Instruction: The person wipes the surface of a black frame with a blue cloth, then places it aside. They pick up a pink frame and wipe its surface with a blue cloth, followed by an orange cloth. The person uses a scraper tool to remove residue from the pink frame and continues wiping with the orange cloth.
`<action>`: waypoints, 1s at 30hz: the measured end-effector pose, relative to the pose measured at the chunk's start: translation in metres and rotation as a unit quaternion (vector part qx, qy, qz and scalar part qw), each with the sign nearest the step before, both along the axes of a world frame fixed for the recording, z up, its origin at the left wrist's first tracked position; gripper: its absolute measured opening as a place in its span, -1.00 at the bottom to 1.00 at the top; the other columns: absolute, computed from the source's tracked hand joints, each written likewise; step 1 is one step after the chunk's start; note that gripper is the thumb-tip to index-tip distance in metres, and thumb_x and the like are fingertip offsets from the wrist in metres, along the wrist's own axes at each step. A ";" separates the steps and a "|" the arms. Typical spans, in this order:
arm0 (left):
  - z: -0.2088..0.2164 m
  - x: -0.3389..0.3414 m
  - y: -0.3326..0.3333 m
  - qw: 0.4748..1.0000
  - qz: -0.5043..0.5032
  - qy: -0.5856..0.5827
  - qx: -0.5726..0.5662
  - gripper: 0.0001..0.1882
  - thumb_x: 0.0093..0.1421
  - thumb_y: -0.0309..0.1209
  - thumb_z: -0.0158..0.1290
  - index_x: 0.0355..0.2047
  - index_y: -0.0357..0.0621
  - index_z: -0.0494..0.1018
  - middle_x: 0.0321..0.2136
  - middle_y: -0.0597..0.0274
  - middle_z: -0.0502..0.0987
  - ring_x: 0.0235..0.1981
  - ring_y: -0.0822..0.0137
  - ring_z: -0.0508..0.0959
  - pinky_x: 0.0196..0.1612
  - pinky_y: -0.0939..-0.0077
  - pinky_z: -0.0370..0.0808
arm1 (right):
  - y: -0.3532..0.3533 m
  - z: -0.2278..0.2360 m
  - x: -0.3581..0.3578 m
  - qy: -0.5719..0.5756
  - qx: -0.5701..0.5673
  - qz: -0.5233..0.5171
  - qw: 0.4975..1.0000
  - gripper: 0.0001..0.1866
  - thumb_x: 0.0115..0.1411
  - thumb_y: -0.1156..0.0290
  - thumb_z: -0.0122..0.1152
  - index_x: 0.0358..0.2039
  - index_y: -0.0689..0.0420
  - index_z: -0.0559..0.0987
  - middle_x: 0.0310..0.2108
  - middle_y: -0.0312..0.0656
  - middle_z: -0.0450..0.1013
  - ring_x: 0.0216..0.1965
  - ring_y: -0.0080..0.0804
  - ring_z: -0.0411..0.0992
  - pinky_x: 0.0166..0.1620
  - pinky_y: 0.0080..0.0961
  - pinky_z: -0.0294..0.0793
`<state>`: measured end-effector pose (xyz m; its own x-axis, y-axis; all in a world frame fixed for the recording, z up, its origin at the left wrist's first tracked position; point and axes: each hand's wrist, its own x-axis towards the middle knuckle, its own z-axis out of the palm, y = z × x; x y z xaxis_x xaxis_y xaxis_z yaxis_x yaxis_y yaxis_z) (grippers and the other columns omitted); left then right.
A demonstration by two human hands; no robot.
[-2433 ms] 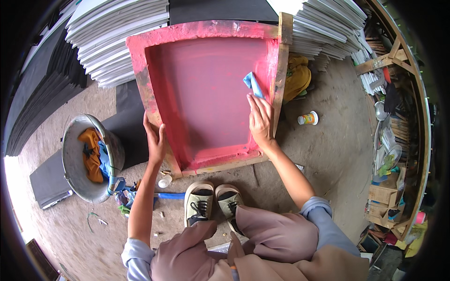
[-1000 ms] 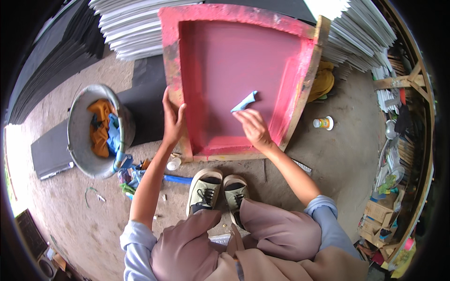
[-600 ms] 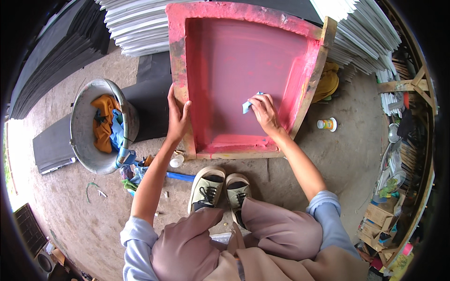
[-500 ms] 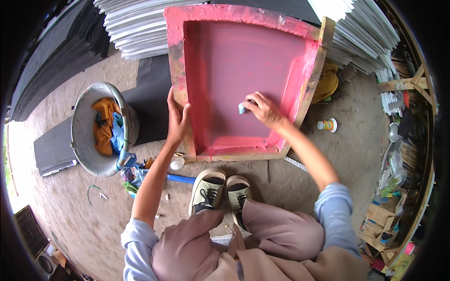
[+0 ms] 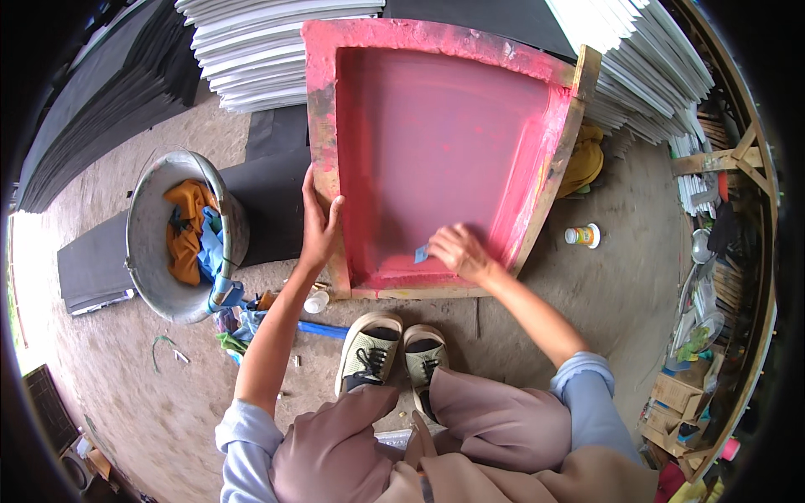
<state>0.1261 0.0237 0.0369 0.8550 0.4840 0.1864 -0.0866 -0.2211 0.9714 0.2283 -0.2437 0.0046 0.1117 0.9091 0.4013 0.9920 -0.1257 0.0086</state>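
A silk-screen frame (image 5: pixel 322 92) with a pink-stained wooden border stands tilted in front of my feet. Its purplish mesh (image 5: pixel 444 142) faces me. My left hand (image 5: pixel 319 228) grips the frame's left side, thumb in front and the other fingers partly hidden behind the wood. Low on the mesh, right of its middle, my right hand (image 5: pixel 458 253) is closed on a small blue cloth (image 5: pixel 421 254). One corner of the cloth sticks out on the left of the fingers, against the mesh.
To the left stands a grey bucket (image 5: pixel 141 247) with orange and blue rags (image 5: pixel 191 230). A small cup (image 5: pixel 583 235) lies on the floor at right. White sheet stacks (image 5: pixel 281 54) and black sheets (image 5: pixel 109 101) lie behind. Wooden shelving (image 5: pixel 717 161) lines the right side.
My right hand has moved down the mesh toward the frame's lower edge, with the blue cloth in it. My left hand keeps its hold. The frame sits slightly lower in view.
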 end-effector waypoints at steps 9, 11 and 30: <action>0.005 -0.003 0.000 1.000 -0.014 0.009 -0.007 -0.33 0.23 -0.49 -0.10 0.25 -0.22 -0.21 0.23 -0.01 -0.06 0.26 0.26 -0.05 0.26 0.40 -0.10 | 0.106 0.115 0.105 0.033 0.310 -0.260 0.914 -0.89 -0.05 0.59 0.24 -0.50 0.14 0.49 -0.47 -0.22 0.42 -0.36 -0.23 0.32 -0.24 -0.33 0.31; 0.005 -0.001 0.000 0.999 -0.013 -0.006 -0.029 -0.31 0.21 -0.49 -0.06 0.24 -0.27 -0.19 0.21 -0.03 -0.03 0.27 0.23 -0.05 0.27 0.39 -0.11 | 0.092 0.070 0.063 0.030 0.240 -0.109 0.964 -0.92 -0.03 0.57 0.18 -0.57 0.09 0.48 -0.47 -0.23 0.37 -0.41 -0.26 0.33 -0.34 -0.30 0.38; 0.011 0.002 -0.003 0.998 0.008 0.017 0.066 -0.28 0.17 -0.50 -0.04 0.24 -0.32 -0.17 0.22 -0.11 -0.08 0.24 0.06 0.00 0.26 0.30 -0.08 | 0.102 0.021 0.005 0.031 0.091 -0.092 0.991 -0.89 -0.04 0.48 0.11 -0.43 0.10 0.53 -0.38 -0.24 0.40 -0.18 -0.25 0.35 -0.19 -0.29 0.37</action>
<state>0.1281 0.0206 0.0481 0.8540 0.4714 0.2200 -0.0487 -0.3486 0.9360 0.2336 -0.1422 0.0253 0.2988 0.7839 0.5443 0.9499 -0.2988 -0.0911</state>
